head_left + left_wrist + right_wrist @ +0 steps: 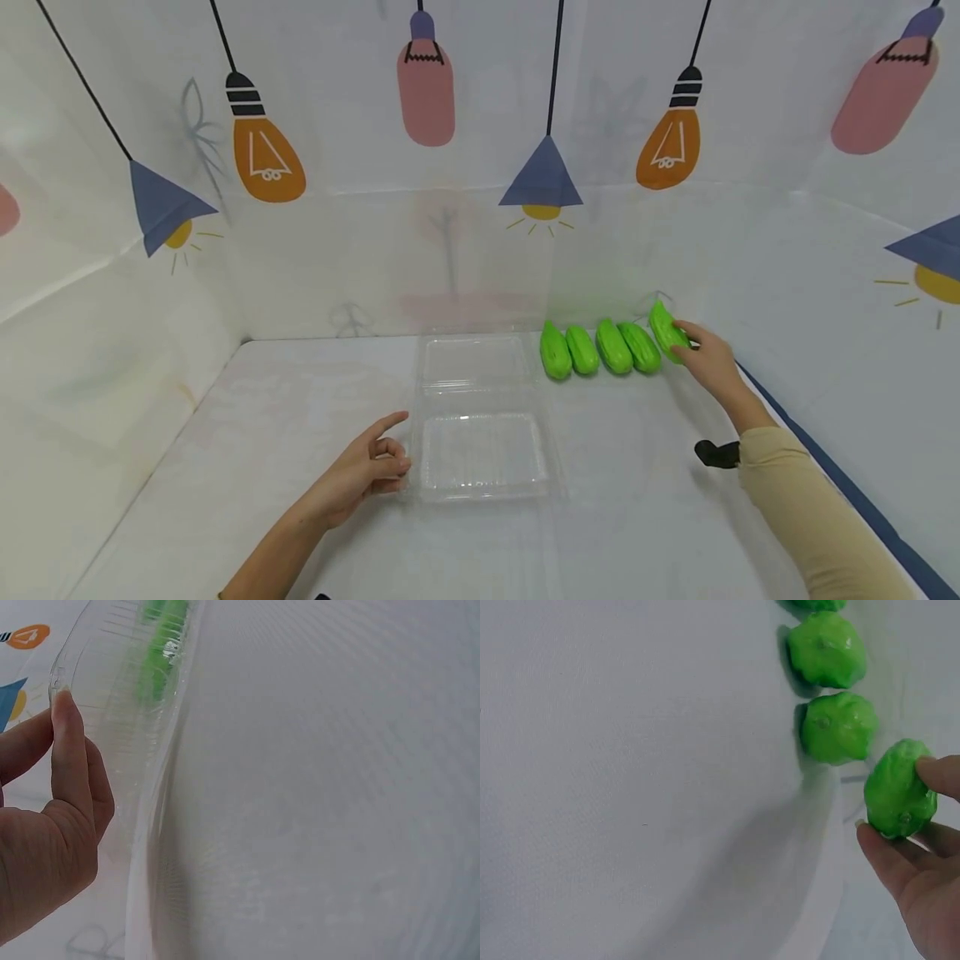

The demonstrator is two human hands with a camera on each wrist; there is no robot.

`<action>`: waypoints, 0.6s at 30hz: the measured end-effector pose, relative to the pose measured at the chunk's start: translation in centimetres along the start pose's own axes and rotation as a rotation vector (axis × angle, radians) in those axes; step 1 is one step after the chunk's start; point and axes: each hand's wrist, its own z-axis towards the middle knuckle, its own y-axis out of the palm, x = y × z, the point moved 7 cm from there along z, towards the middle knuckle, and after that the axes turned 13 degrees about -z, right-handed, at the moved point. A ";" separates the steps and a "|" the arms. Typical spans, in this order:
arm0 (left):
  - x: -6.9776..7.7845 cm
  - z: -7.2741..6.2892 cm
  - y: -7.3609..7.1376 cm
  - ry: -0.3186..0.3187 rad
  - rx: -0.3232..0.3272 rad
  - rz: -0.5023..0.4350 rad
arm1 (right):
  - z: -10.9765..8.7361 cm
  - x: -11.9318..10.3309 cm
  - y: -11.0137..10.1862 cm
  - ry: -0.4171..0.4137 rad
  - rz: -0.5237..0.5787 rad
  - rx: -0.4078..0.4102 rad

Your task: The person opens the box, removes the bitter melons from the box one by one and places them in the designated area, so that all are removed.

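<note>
In the head view, a clear plastic clamshell box (480, 492) lies opened flat on the white table. My left hand (367, 471) is at its left edge; in the left wrist view, that hand (52, 802) pinches the clear rim between thumb and fingers. At the back right, my right hand (708, 362) holds a bright green bitter melon (666, 332) by its side, tilted. The right wrist view shows this melon (900, 791) between thumb and fingertips, apart from the row beside it.
Several more green bitter melons (615, 346) stand side by side along the back of the table (630, 517), right of the box lid (476, 362). A white cloth printed with lamps (442, 258) rises behind and at both sides. Near the right sleeve shows a black piece (716, 454).
</note>
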 end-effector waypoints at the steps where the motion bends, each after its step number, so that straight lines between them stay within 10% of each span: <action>1: 0.0 0.0 0.0 -0.001 0.001 -0.004 | 0.0 0.1 0.1 0.001 -0.008 0.002; 18: -0.2 0.0 0.5 -0.008 -0.026 -0.024 | -0.2 2.0 1.3 0.089 -0.039 0.018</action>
